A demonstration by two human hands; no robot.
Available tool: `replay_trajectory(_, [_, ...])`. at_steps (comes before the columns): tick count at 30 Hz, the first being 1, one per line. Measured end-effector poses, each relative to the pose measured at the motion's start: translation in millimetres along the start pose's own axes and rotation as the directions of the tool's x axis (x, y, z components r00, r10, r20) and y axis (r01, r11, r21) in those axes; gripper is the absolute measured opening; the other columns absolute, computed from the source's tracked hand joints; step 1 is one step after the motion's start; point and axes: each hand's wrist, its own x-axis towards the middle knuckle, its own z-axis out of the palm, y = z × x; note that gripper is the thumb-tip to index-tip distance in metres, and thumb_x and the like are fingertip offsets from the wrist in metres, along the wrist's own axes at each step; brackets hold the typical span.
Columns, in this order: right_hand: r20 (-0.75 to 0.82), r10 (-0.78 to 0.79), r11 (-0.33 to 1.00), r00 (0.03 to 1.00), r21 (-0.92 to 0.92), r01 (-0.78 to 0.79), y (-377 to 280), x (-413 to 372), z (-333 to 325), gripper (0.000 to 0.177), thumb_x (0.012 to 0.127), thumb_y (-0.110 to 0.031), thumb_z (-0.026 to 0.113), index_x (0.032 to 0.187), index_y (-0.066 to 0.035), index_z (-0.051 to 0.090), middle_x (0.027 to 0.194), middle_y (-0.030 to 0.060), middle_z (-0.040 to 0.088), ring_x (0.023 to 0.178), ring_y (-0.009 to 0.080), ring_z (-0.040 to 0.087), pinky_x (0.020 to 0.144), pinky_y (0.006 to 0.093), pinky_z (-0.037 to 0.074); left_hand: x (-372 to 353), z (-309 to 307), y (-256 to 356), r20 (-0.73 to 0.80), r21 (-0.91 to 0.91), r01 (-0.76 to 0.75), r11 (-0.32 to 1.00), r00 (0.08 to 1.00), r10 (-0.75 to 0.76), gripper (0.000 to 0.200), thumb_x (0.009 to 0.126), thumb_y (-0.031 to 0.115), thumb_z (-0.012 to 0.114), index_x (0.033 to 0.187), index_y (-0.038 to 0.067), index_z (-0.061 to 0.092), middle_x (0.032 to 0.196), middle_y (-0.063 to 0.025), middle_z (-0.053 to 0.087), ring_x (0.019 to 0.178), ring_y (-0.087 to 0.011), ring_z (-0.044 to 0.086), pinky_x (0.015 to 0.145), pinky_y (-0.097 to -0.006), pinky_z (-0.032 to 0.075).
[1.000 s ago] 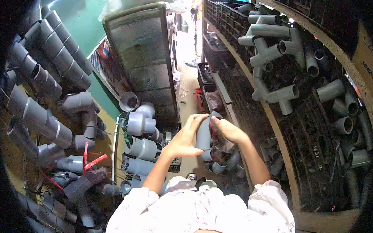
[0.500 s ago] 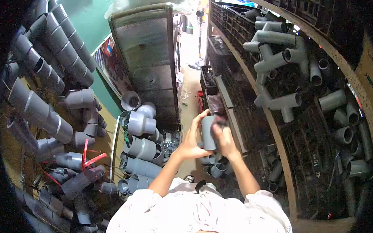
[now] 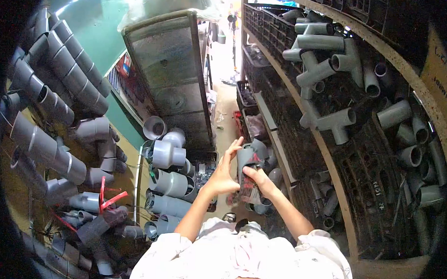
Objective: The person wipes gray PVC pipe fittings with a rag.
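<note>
A grey plastic pipe fitting (image 3: 243, 158) stands roughly lengthwise between my two hands, in front of my body. My left hand (image 3: 223, 176) cups its left side, the fingers reaching up along it and the thumb near its lower end. A dark cloth with red patches (image 3: 250, 190) lies against the fitting's right side and hangs over its lower part. My right hand (image 3: 262, 182) presses this cloth onto the fitting, thumb on top; its other fingers are hidden behind.
Stacked grey pipe fittings (image 3: 168, 182) stand close on my left, with more hanging on the wall (image 3: 69, 50). A red strap (image 3: 103, 197) sticks up there. Shelving with black crates (image 3: 374, 194) and grey tees (image 3: 339, 124) rises on my right. A narrow aisle (image 3: 225, 110) leads ahead.
The cloth, bunched and blurred near the fitting's top before, now spreads down over its lower part. My right hand has moved slightly down and left. The view has shifted a little.
</note>
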Motion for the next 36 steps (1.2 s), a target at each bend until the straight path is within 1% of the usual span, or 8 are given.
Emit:
replay_trajectory(6, [0.242, 0.237, 0.781, 0.941, 0.528, -0.333, 5, 25, -27, 0.033, 0.077, -0.033, 0.053, 0.098, -0.008, 0.054, 0.084, 0.0027, 0.058, 0.074, 0.0121, 0.056, 0.068, 0.0254, 0.045, -6, 29, 1, 0.005, -0.200, -0.030, 0.979, 0.999, 0.032, 0.095, 0.047, 0.009, 0.075, 0.124, 0.013, 0.018, 0.138, -0.0131, 0.010, 0.126, -0.0263, 0.018, 0.101, -0.0354, 0.019])
replay_trajectory(12, [0.174, -0.008, 1.000, 0.985, -0.002, 0.008, 14, 8, -23, 0.053, 0.073, -0.032, 0.060, 0.112, -0.003, 0.040, 0.102, 0.0037, 0.046, 0.092, 0.0126, 0.045, 0.076, 0.0250, 0.040, 0, 12, 0, -0.059, -0.025, -0.015, 1.000, 0.998, 0.013, 0.091, 0.043, 0.009, 0.074, 0.120, 0.010, 0.026, 0.133, -0.0118, 0.026, 0.125, -0.0299, 0.021, 0.102, -0.0389, 0.021])
replay_trajectory(17, [0.291, 0.317, 0.848, 0.903, 0.339, -0.407, 27, 4, -39, 0.038, 0.071, -0.027, 0.061, 0.100, -0.005, 0.050, 0.089, 0.0032, 0.055, 0.081, 0.0117, 0.052, 0.073, 0.0282, 0.042, -2, 10, 9, 0.016, 0.163, 0.041, 0.986, 0.999, -0.045, 0.099, 0.047, 0.014, 0.069, 0.130, 0.006, 0.016, 0.134, -0.0132, 0.021, 0.126, -0.0303, 0.016, 0.102, -0.0383, 0.020])
replay_trajectory(21, [0.074, 0.001, 0.990, 0.997, -0.139, 0.009, 17, 13, -25, 0.031, 0.071, -0.026, 0.063, 0.089, -0.004, 0.050, 0.081, 0.0008, 0.050, 0.075, 0.0096, 0.046, 0.068, 0.0251, 0.039, 3, -7, 33, 0.027, 0.425, -0.047, 0.904, 0.999, 0.039, 0.102, 0.047, 0.019, 0.074, 0.130, 0.004, 0.017, 0.127, -0.0144, 0.032, 0.118, -0.0308, 0.029, 0.100, -0.0376, 0.021])
replay_trajectory(24, [0.122, -0.019, 0.990, 0.992, -0.137, 0.036, 9, 16, -24, 0.027, 0.071, -0.024, 0.063, 0.085, -0.005, 0.051, 0.078, 0.0001, 0.050, 0.072, 0.0096, 0.046, 0.066, 0.0249, 0.039, 9, -15, 39, 0.071, 0.548, -0.060, 0.834, 0.997, 0.025, 0.091, 0.046, 0.020, 0.074, 0.124, 0.004, 0.029, 0.120, -0.0141, 0.037, 0.114, -0.0310, 0.032, 0.098, -0.0368, 0.024])
replay_trajectory(30, [0.081, 0.012, 0.895, 0.997, 0.444, -0.047, -15, 24, -14, 0.028, 0.075, -0.029, 0.054, 0.089, -0.005, 0.054, 0.082, 0.0040, 0.056, 0.072, 0.0115, 0.054, 0.064, 0.0250, 0.044, 9, -9, 14, 0.175, -0.004, -0.137, 0.991, 0.975, 0.136, 0.092, 0.048, 0.016, 0.074, 0.124, 0.008, 0.023, 0.130, -0.0134, 0.026, 0.122, -0.0252, 0.024, 0.099, -0.0359, 0.022])
replay_trajectory(32, [0.172, 0.139, 0.861, 0.975, 0.466, -0.205, -10, 32, -16, 0.031, 0.075, -0.030, 0.056, 0.089, -0.003, 0.053, 0.081, 0.0045, 0.056, 0.071, 0.0117, 0.054, 0.062, 0.0251, 0.045, 25, -14, 5, 0.148, -0.160, -0.164, 0.973, 0.971, 0.188, 0.091, 0.050, 0.011, 0.069, 0.125, 0.011, 0.017, 0.132, -0.0136, 0.024, 0.124, -0.0260, 0.021, 0.097, -0.0360, 0.026])
replay_trajectory(36, [0.108, 0.066, 0.942, 0.992, 0.320, -0.097, -4, 28, -3, 0.039, 0.072, -0.029, 0.057, 0.100, -0.002, 0.049, 0.083, 0.0083, 0.057, 0.073, 0.0156, 0.057, 0.067, 0.0280, 0.047, 37, -38, 1, 0.275, -0.064, -0.109, 0.992, 0.954, 0.122, 0.095, 0.051, 0.005, 0.061, 0.128, 0.008, 0.006, 0.136, -0.0151, 0.016, 0.125, -0.0291, 0.019, 0.102, -0.0372, 0.017])
